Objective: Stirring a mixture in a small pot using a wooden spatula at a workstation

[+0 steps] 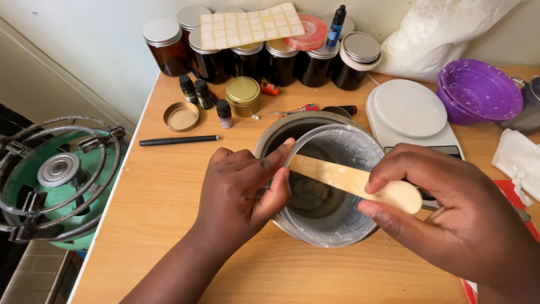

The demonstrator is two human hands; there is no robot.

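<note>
- The wooden table (185, 225) carries everything, with the work gathered near its middle where both hands reach it easily.
- A green gas burner (56, 180) stands off the table's left edge, well apart from the hands.
- A white kitchen scale (409, 110) sits just behind the pot, with purple bowls (481, 90) beside it on the right.
- Amber jars (264, 56) line the back wall, out of the way; a sheet of blank labels (250, 25) lies across their lids.
- The metal pot (326, 186), its rim smeared white, sits in front of the person between the two hands.
- The left hand (242, 191) is closed on the pot's rim, thumb inside, seemingly to steady it.
- The right hand (455, 214) pinches the rounded end of a flat wooden stick (349, 177), which slants down into the pot.
- A small gold tin (243, 94) and its loose lid (181, 116) sit near little dark bottles (202, 95) and a black pen (179, 141).
</note>
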